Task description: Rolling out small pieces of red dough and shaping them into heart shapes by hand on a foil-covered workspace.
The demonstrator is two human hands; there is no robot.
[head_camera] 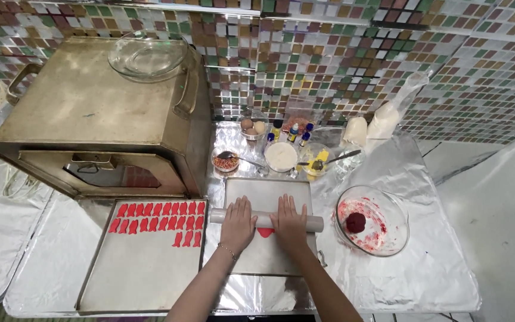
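Both my hands rest flat on a pale rolling pin (317, 224) lying across a metal tray (267, 192). My left hand (237, 223) presses the pin's left half, my right hand (290, 222) its right half, fingers spread forward. A small piece of red dough (264, 232) shows on the tray between my wrists, just under the pin. To the left, a larger baking tray (144, 274) carries two rows of small red cut-out dough shapes (159, 209) along its far edge.
A glass bowl (382, 238) with a red dough ball (356, 222) sits to the right. A metal box oven (96, 113) with a glass bowl (147, 56) on top stands at left. Small bowls, eggs, bottles and bags crowd the foil-covered counter by the mosaic wall.
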